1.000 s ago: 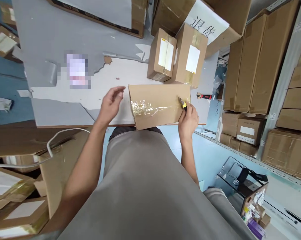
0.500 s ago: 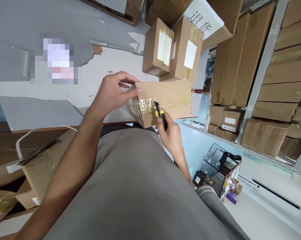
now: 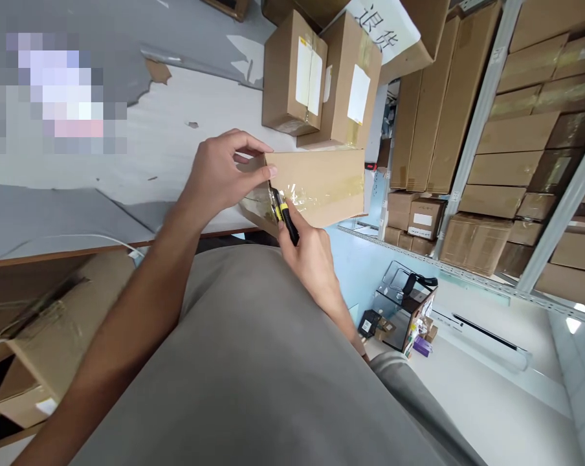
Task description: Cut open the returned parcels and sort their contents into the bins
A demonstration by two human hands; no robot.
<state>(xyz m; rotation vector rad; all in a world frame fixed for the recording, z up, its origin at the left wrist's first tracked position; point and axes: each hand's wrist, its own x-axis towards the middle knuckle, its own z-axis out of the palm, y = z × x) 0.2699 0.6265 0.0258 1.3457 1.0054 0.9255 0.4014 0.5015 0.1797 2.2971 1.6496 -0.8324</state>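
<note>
A long cardboard box [image 3: 321,171] lies on the table near its front edge, with clear packing tape [image 3: 331,193] running along its top. My left hand [image 3: 227,169] grips the box's left end, thumb on the top edge and fingers over the far side. In my right hand [image 3: 309,249] is a black and yellow box cutter [image 3: 285,217]. Its tip is at the left edge of the box's top, by the tape and just below my left thumb. Whether the blade is in the cardboard I cannot tell.
Two taped boxes with white labels [image 3: 309,77] stand behind the long box. A red-handled tool [image 3: 371,166] lies past its right end. Shelves of cartons [image 3: 508,136] rise on the right. Open cartons [image 3: 54,330] sit below the table at left. The table covering [image 3: 209,97] is torn.
My right hand has brought the box cutter leftward along the box, from the middle of the tape to the left edge. My left hand keeps its hold. The whole view has shifted slightly.
</note>
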